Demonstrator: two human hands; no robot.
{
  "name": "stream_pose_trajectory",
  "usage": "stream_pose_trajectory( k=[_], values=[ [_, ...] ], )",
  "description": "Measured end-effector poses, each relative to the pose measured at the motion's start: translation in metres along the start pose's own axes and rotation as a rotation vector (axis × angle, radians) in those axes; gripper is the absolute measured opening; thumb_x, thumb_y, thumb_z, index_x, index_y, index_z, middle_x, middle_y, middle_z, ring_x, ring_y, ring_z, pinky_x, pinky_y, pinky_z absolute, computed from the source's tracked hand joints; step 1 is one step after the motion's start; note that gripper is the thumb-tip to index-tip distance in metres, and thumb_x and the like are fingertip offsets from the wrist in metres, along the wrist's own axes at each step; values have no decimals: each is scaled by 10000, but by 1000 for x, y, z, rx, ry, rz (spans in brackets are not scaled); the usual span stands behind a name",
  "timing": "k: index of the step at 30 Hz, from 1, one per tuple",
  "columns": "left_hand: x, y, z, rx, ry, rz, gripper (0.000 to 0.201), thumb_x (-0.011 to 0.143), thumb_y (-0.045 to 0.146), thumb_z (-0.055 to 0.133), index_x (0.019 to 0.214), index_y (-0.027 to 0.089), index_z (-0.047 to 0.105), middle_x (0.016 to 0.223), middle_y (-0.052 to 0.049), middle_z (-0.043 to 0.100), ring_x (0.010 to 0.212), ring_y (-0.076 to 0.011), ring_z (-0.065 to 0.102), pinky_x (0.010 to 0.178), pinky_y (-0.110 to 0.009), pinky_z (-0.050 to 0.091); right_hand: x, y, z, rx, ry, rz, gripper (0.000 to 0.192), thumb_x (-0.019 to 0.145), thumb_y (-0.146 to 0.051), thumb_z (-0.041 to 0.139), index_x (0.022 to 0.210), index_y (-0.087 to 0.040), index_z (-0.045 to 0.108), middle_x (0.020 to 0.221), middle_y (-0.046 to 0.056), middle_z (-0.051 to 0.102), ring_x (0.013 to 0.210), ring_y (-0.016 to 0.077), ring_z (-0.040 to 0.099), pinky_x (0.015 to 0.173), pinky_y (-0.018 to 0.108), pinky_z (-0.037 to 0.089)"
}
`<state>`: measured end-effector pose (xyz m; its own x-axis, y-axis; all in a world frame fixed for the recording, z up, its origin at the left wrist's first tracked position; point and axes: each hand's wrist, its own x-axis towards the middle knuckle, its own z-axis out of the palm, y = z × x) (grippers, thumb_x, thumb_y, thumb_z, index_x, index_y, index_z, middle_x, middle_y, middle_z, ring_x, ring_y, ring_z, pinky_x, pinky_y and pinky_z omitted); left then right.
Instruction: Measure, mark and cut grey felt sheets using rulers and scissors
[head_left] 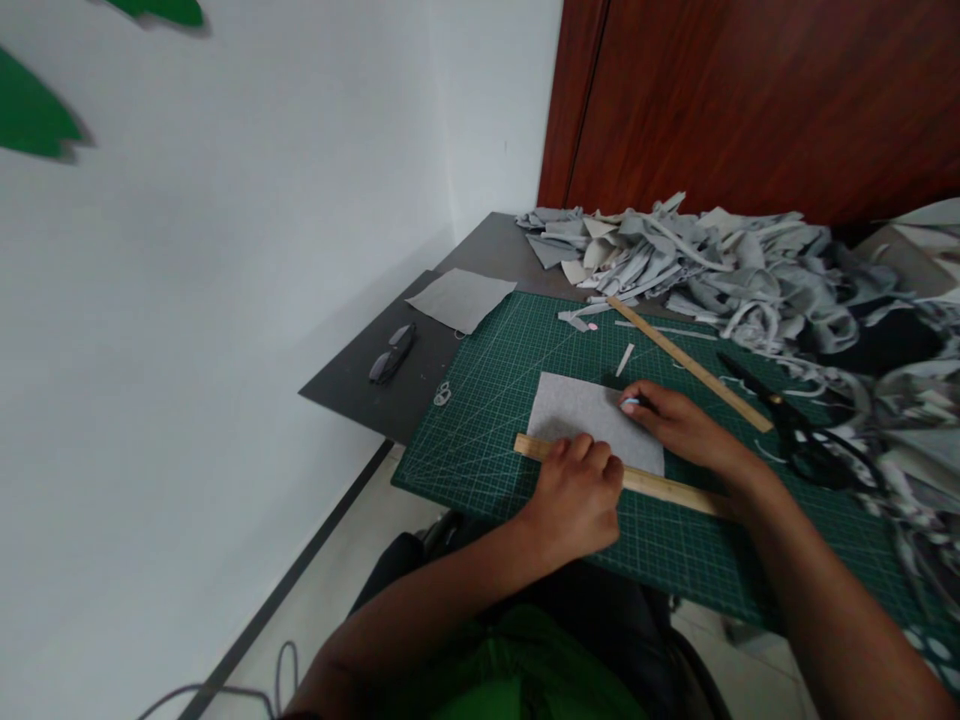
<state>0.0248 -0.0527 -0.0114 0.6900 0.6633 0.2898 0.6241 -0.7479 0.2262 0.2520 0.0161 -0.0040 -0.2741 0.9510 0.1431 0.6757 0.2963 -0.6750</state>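
A grey rectangle of felt-like fabric (pixel 574 402) lies on the green cutting mat (pixel 487 400). Across its near edge runs a wooden ruler (pixel 664 487). My left hand (pixel 576 497) has its fingers curled over this ruler, holding it down against the fabric. In a pinch, my right hand (pixel 681 425) holds a small light-blue piece (pixel 632 401) that looks like tailor's chalk, over the fabric's far right part. My right forearm passes above the ruler's right end and hides it.
A second wooden ruler (pixel 690 365) and black scissors (pixel 806 440) lie to the right. Behind them is a big heap of grey fabric scraps (pixel 705 255). Glasses (pixel 392 354) and another fabric sheet (pixel 461 298) rest at the left, near the white wall (pixel 300 200).
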Motion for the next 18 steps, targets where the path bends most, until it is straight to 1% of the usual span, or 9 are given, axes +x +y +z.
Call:
stream_pose_trajectory(
  k=[2,4,9,13,18],
  values=[
    [0,-1,1,5,-15,3,123,913,195,608,1015,143,652,1027,-93,650,1038,-281,560,858,-463,465,0,0,-1,-1,-1,-4,200,963,-420,538,901,-248,620,805,28,670,722,218,616,638,328,501],
    [0,-2,2,13,-25,11,154,896,160,618,1045,147,656,1044,-89,660,1040,-280,562,848,-456,465,1,0,-1,-4,-3,-5,190,956,-410,542,896,-246,617,797,27,667,715,217,613,637,330,502],
    [1,-3,4,11,-24,46,223,931,135,595,1146,136,652,1099,-83,671,1056,-273,556,867,-450,470,1,1,-1,-9,-13,3,167,954,-390,538,898,-251,612,833,32,677,768,232,637,686,349,518],
    [1,-3,3,-8,-47,69,243,938,131,602,1177,136,644,1113,-82,664,1075,-276,544,891,-460,483,1,1,0,-2,-7,-6,165,953,-391,541,895,-256,617,844,36,687,799,244,646,707,357,527],
    [1,-5,8,-114,-63,116,321,912,56,593,1223,131,625,1151,-90,639,1108,-260,529,949,-424,506,1,3,1,-10,7,0,162,941,-390,547,894,-257,626,829,34,696,774,239,643,682,346,523]
  ],
)
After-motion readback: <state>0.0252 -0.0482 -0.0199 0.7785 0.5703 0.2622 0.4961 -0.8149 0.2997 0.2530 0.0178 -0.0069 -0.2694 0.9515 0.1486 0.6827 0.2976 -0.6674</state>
